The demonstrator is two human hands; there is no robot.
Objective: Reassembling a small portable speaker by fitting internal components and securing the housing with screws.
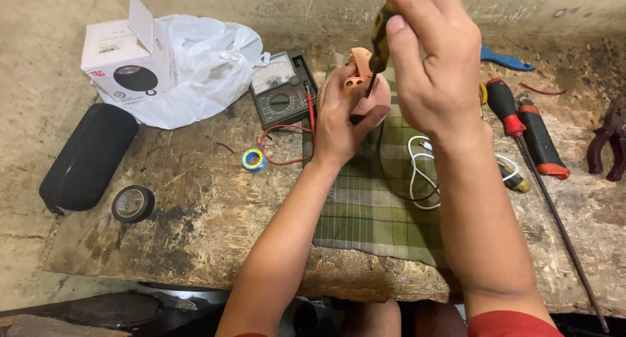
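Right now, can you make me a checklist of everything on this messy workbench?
Surface: worn wooden bench with a green checked cloth.
Job's things: small pink gadget; screwdriver pointing into it.
Clutter: meter, tape roll, solder reel, black case, box, plastic bag, red-handled screwdrivers, pliers.
Grip: left hand holds the gadget; right hand holds the screwdriver.
Cables: white cable, red wire.
Surroundings: concrete floor.
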